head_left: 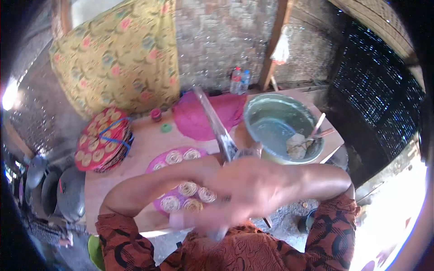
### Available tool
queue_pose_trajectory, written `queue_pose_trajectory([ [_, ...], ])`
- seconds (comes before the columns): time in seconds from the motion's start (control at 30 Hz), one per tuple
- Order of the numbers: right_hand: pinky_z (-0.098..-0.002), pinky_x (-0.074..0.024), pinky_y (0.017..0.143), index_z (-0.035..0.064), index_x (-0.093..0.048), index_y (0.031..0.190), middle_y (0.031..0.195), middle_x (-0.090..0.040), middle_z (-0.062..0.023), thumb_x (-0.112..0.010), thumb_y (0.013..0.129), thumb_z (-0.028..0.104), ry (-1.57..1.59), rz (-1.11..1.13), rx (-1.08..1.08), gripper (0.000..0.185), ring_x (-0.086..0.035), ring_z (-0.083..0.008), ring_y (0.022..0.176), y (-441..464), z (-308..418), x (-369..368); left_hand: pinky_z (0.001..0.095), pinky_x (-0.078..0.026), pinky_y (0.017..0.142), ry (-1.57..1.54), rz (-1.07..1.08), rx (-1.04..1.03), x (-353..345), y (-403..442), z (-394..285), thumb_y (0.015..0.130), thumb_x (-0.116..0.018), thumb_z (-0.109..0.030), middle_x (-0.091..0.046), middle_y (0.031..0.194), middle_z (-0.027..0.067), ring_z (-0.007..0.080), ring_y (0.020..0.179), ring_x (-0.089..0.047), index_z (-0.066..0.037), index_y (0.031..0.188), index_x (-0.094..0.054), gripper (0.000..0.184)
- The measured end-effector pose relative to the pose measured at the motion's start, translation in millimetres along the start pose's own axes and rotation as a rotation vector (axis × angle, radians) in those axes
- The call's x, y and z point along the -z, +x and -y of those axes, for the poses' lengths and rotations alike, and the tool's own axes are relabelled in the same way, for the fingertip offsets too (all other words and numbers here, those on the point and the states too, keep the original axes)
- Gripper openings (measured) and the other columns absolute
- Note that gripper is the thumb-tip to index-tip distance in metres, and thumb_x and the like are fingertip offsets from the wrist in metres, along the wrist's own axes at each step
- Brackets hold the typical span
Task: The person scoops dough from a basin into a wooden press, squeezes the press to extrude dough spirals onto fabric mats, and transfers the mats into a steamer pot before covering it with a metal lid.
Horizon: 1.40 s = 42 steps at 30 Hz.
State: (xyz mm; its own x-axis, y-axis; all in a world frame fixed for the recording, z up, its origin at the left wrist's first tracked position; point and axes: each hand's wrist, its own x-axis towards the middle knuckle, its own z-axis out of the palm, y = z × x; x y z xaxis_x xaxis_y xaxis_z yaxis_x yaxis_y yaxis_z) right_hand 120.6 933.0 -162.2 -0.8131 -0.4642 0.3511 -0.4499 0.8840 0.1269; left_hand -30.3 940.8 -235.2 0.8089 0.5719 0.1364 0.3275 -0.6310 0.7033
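My left hand [221, 183] and my right hand [262, 187] come together in front of my chest, both smeared by motion. They are closed around a long metal tool [212, 113], whose shiny bar slants up and away to the left. The lower part of the tool is mostly hidden by my hands, and a pale, blurred end piece [180, 220] shows below my left forearm. Beneath my left arm lies a round pink mat [156, 163] bearing several pale coils of thin strands [187, 188]. My left forearm covers part of the mat.
Right of the mat stands a large green basin [257, 106] with pale dough and sticks inside. A strapped stack of red discs with coils [103, 140] stands at the table's left. Behind are a pink cloth [194, 117] and two bottles [236, 80]. Dark pots [71, 194] are at far left.
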Motion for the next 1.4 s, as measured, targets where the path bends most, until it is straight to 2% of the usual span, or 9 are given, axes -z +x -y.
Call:
queue_pose_trajectory([
  [0.27, -0.0198, -0.0303, 0.040, 0.0068, -0.033, 0.128, 0.057, -0.039, 0.0017, -0.049, 0.093, 0.013, 0.172, -1.034, -1.102, 0.039, -0.035, -0.0046, 0.043, -146, -44, 93, 0.0415, -0.051, 0.059, 0.973, -0.351, 0.181, 31, 89, 32, 0.076, -0.063, -0.021, -0.066, 0.081, 0.0120, 0.0293, 0.069, -0.064, -0.013, 0.089, -0.066, 0.017],
  [0.37, -0.0274, -0.0392, 0.043, 0.0116, -0.039, 0.122, 0.059, -0.037, 0.0015, -0.048, 0.092, 0.012, 0.118, -1.311, -1.024, 0.031, -0.035, -0.0072, 0.044, -253, -58, 120, 0.0395, -0.046, 0.063, 0.861, -0.601, -0.037, 36, 123, 93, 0.081, -0.065, -0.017, -0.062, 0.079, 0.0081, 0.0225, 0.070, -0.061, -0.006, 0.099, -0.059, 0.022],
  [0.43, -0.0280, -0.0393, 0.043, 0.0125, -0.042, 0.118, 0.060, -0.039, 0.0009, -0.046, 0.093, 0.016, 0.173, -1.850, -0.805, 0.025, -0.038, -0.0079, 0.046, -313, -75, 109, 0.0328, -0.049, 0.078, -0.538, -0.877, 0.214, 9, 150, 111, 0.082, -0.065, -0.015, -0.065, 0.094, 0.0049, 0.0173, 0.088, -0.062, -0.004, 0.104, -0.060, 0.024],
  [0.53, -0.0360, -0.0507, 0.062, 0.0019, -0.047, 0.109, 0.072, -0.055, -0.0055, -0.044, 0.095, 0.019, 0.297, -2.340, -0.784, 0.022, -0.055, -0.0184, 0.060, -364, -115, 60, 0.0336, -0.035, 0.099, -0.371, -1.081, -0.207, -20, 229, 106, 0.084, -0.064, -0.011, -0.055, 0.118, 0.0114, 0.0187, 0.112, -0.049, -0.001, 0.121, -0.051, 0.040],
  [0.67, -0.0385, -0.0438, 0.089, 0.0033, -0.059, 0.099, 0.103, -0.061, -0.0120, -0.040, 0.097, 0.023, 1.343, -1.675, -1.074, 0.027, -0.058, -0.0244, 0.094, -383, -107, -5, 0.0357, -0.042, 0.091, -0.622, -1.395, -0.439, -13, 266, 101, 0.086, -0.054, -0.004, -0.056, 0.111, 0.0123, 0.0235, 0.104, -0.054, 0.001, 0.120, -0.048, 0.034],
  [0.8, -0.0393, -0.0449, 0.085, 0.0094, -0.061, 0.101, 0.094, -0.064, -0.0041, -0.067, 0.076, 0.027, 0.245, 0.241, -1.129, 0.031, -0.059, -0.0235, 0.093, -415, -38, -7, 0.0332, -0.042, 0.091, -0.318, -1.543, -0.347, 14, 251, 100, 0.086, -0.060, -0.006, -0.061, 0.109, 0.0105, 0.0203, 0.100, -0.057, 0.002, 0.109, -0.060, 0.024],
  [1.13, -0.0313, -0.0482, 0.056, 0.0055, -0.059, 0.091, 0.075, -0.057, -0.0033, -0.058, 0.083, 0.028, -0.001, 0.190, -1.013, 0.024, -0.058, -0.0206, 0.065, -378, -22, -80, 0.0416, -0.043, 0.088, 0.988, -1.198, -0.029, 26, 274, 132, 0.074, -0.067, -0.006, -0.063, 0.106, 0.0119, 0.0281, 0.099, -0.059, -0.009, 0.105, -0.065, 0.030],
  [1.33, -0.0352, -0.0479, 0.058, -0.0003, -0.059, 0.093, 0.085, -0.058, -0.0098, -0.058, 0.083, 0.025, -0.130, 0.312, -1.068, 0.027, -0.059, -0.0228, 0.076, -341, -64, -49, 0.0430, -0.044, 0.081, 0.731, -1.328, 0.033, 41, 296, 171, 0.072, -0.066, -0.009, -0.062, 0.098, 0.0089, 0.0280, 0.092, -0.059, -0.013, 0.100, -0.064, 0.028],
  [1.4, -0.0357, -0.0490, 0.061, -0.0035, -0.059, 0.093, 0.094, -0.058, -0.0144, -0.058, 0.080, 0.018, -0.097, 0.834, -1.103, 0.025, -0.059, -0.0254, 0.085, -354, -67, -27, 0.0434, -0.044, 0.082, 0.832, -1.337, 0.054, 37, 303, 186, 0.074, -0.066, -0.011, -0.062, 0.099, 0.0089, 0.0287, 0.094, -0.059, -0.014, 0.100, -0.065, 0.026],
])
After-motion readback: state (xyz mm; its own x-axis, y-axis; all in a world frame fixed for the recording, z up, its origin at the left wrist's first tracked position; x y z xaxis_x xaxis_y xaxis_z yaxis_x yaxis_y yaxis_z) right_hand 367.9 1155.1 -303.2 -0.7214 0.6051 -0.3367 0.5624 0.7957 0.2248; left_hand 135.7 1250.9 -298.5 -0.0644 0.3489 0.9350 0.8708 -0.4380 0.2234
